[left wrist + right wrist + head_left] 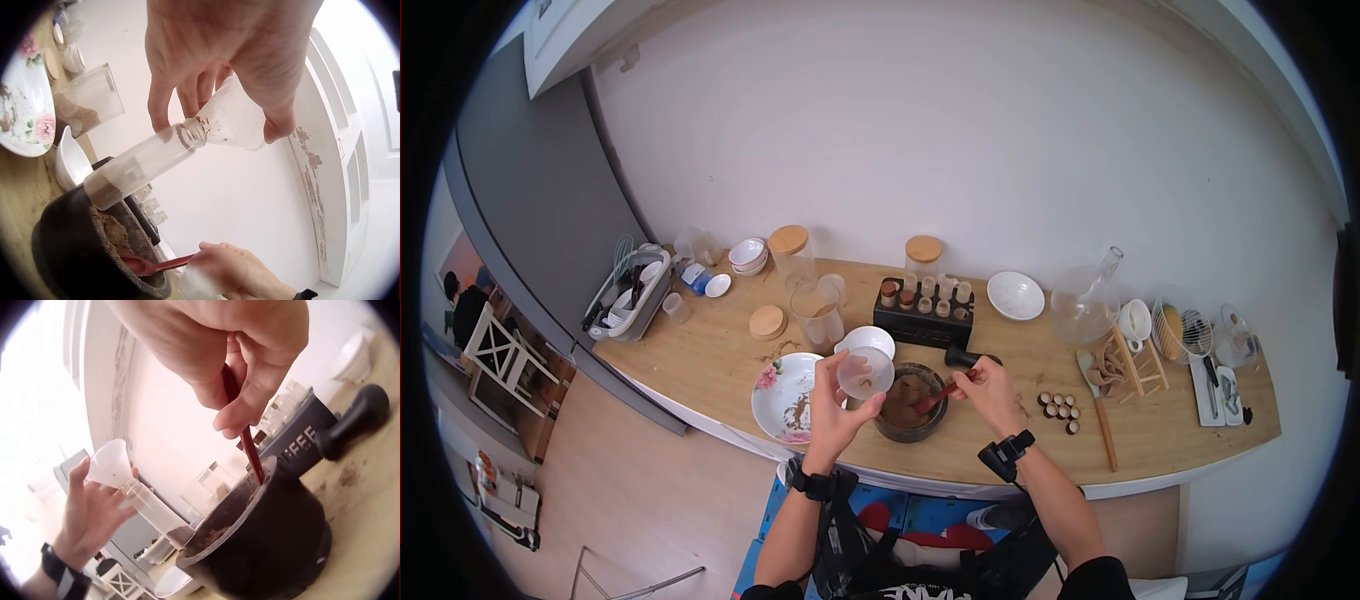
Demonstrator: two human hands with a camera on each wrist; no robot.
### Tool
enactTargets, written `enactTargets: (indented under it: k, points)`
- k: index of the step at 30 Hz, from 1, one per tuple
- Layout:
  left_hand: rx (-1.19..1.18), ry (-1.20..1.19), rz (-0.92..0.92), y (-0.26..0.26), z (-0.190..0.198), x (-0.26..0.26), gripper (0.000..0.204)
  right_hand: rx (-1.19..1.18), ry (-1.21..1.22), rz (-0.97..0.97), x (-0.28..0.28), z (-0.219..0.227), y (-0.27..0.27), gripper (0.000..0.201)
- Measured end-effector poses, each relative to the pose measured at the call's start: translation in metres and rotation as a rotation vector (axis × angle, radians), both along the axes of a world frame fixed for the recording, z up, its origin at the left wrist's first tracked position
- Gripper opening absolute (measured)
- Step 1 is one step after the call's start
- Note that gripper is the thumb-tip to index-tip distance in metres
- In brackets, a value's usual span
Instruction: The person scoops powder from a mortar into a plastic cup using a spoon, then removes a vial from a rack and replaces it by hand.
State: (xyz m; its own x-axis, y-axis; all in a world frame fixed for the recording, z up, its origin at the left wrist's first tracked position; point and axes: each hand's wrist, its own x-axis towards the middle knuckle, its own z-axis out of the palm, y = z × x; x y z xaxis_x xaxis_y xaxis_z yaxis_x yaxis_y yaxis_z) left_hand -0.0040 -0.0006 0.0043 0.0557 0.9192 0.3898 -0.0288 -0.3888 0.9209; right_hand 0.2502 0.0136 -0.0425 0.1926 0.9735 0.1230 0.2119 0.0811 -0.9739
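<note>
While the left hand (832, 418) holds a funnel (870, 378) over the desk (710, 370) in the head view, the right hand (993, 394) pinches a spoon (941, 396) dipped in a mortar (908, 435) beside a plate (776, 402). From the left wrist, the funnel's neck sits in a tilted vial (147, 162) of brown powder (103, 192), its base near the mortar's rim. From the right wrist, the spoon leans inside the mortar, a black rack (294, 452) standing behind.

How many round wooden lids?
3: one lid tops a jar left of the black rack, another lid tops the jar behind it, and a third lid lies beyond the flowery plate.
</note>
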Motion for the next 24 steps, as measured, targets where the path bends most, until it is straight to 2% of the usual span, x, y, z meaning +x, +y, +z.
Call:
enactTargets:
  k: [1, 3, 12, 18, 24]
  points:
    - [-0.002, -0.001, 0.000, 0.000, 0.000, 0.000, 0.073, -0.001, 0.001, -0.001, -0.001, -0.005, 0.000, 0.023]
    - [0.003, 0.000, 0.001, 0.001, -0.002, 0.000, 0.073, -0.076, 0.193, -0.055, -0.004, -0.015, -0.001, 0.024]
    - [0.002, 0.017, 0.010, 0.001, 0.000, 0.001, 0.072, -0.119, 0.418, -0.094, -0.003, -0.020, -0.004, 0.019]
    - [-0.009, 0.012, -0.004, 0.001, 0.000, 0.000, 0.072, -0.115, 0.450, -0.124, 0.018, 0.022, -0.004, 0.015]
    - [-0.013, 0.016, -0.010, 0.002, 0.001, -0.001, 0.073, -0.031, 0.432, -0.101, 0.027, 0.098, 0.001, 0.016]
